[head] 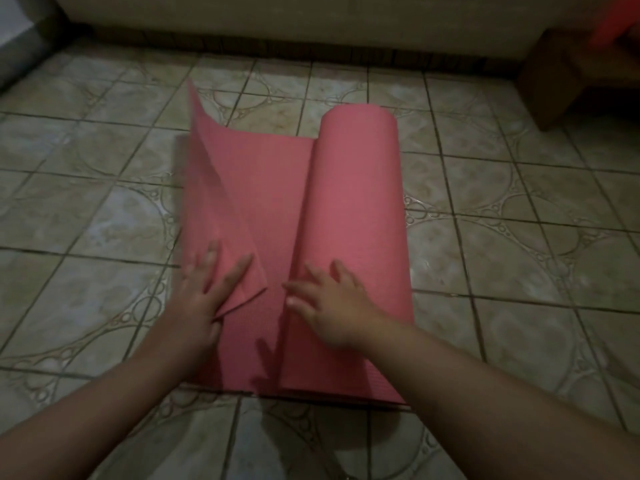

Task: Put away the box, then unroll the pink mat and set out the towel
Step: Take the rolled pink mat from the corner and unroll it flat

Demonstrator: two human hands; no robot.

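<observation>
Two hands working the pink mat (273, 188) lying part-unrolled on tiled floor (502, 258), left hand (204, 292) pressing curled free edge with straight fingers, right hand (332, 303) resting spread-fingered against the roll (356, 216).

Patterned tile floor (104, 209), pale sofa (277, 19), dim light

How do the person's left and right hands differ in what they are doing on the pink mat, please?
The left hand presses the loose flap, which curls up at its far corner; the right hand rests against the rolled part. The left lies flat, the right arches slightly. Both have straight, spread fingers.
</observation>
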